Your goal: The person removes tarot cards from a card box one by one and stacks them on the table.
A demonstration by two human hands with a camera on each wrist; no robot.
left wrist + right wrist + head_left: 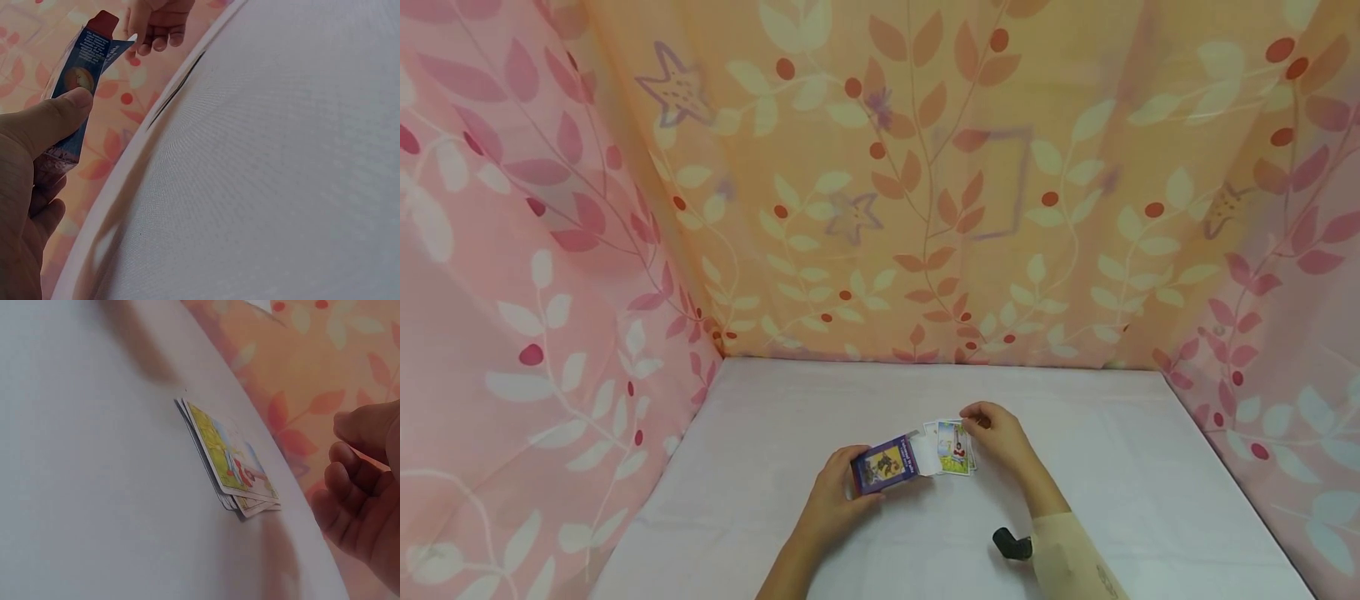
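Observation:
My left hand (835,500) grips a purple-blue card box (872,471) with a picture on its front. The left wrist view shows the thumb along the narrow side of the box (94,47) and an end flap standing out. Picture cards (953,457) lie in a loose, slightly fanned pile on the white table, just right of the box's opened end. Over the pile's far right corner is my right hand (1000,435). In the right wrist view its fingers (337,475) are loosely bent, apart from the cards (219,450), with nothing visible between them.
A white cloth covers the table (775,400). Leaf-patterned curtains (925,208) stand behind it and at both sides. A short black object (1011,544) sits beside the beige right sleeve (1067,550).

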